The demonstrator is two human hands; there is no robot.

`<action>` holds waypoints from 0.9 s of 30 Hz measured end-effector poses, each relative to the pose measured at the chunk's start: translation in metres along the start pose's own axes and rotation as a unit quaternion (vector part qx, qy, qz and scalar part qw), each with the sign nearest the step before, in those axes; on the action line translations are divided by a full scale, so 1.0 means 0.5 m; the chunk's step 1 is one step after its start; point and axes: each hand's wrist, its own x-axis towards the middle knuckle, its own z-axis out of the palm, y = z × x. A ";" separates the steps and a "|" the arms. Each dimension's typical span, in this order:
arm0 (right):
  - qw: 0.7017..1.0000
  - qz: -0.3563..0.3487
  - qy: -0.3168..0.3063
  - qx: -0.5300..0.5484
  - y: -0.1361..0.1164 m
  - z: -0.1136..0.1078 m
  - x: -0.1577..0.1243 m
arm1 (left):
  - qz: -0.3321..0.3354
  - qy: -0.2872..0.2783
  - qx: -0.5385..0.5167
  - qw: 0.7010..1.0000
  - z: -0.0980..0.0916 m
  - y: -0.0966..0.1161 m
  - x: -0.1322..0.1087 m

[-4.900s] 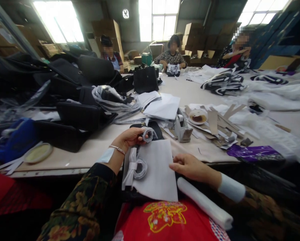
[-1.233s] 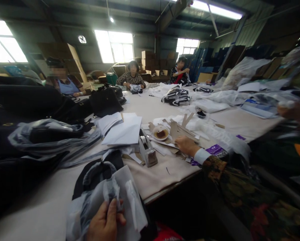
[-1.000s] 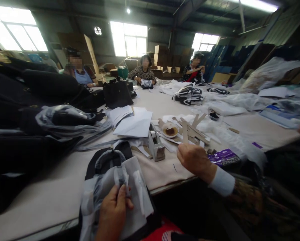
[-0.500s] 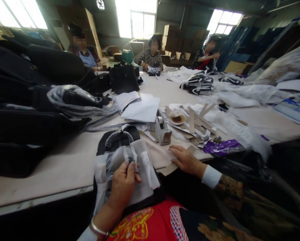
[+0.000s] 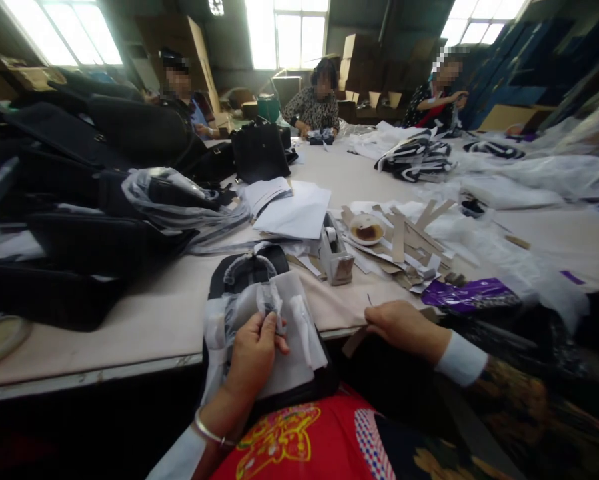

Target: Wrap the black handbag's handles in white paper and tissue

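A black bag (image 5: 219,272) lies at the table's front edge, partly over my lap, with white wrapping sheet (image 5: 294,293) on it. Its handle (image 5: 252,263) is wrapped in thin translucent material. My left hand (image 5: 259,347) is closed, thumb against fingers, on a wrapped strap (image 5: 269,297) at the middle of the bag. To the right, my right hand (image 5: 404,327) is closed in a pinch at the table edge. A grey-brown cardboard strip (image 5: 354,341) sticks out below its fingers, and a small dark tip shows above them.
A tape dispenser (image 5: 337,263), a bowl with brown liquid (image 5: 367,230), cardboard scraps (image 5: 398,237) and a purple packet (image 5: 469,293) lie beyond my right hand. White papers (image 5: 299,210) are ahead. Black bags (image 5: 79,247) pile up left. Three people sit across the table.
My right hand has gone from spread fingers on cardboard at the table edge to a pinch, the strip now tilted over the edge. My left hand keeps its hold; the view has shifted slightly.
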 end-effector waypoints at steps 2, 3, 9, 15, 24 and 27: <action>0.994 0.023 0.020 0.108 -0.001 -0.039 0.001 | -0.026 -0.005 -0.052 0.998 -0.001 0.000 0.005; 0.980 0.043 0.034 0.194 -0.004 -0.057 0.004 | -0.041 -0.009 -0.083 0.996 -0.002 0.000 0.008; 0.751 0.092 0.010 0.654 -0.098 -0.106 0.051 | -0.084 -0.023 -0.174 0.981 -0.006 0.002 0.016; 0.601 0.081 0.023 0.795 -0.196 -0.062 0.122 | -0.068 -0.038 -0.174 0.982 -0.011 -0.007 0.012; 0.445 0.046 -0.016 0.894 -0.219 -0.071 0.146 | -0.064 -0.044 -0.172 0.982 -0.017 -0.012 0.011; 0.504 0.023 -0.028 0.863 -0.223 -0.080 0.135 | -0.064 -0.047 -0.178 0.981 -0.020 -0.015 0.011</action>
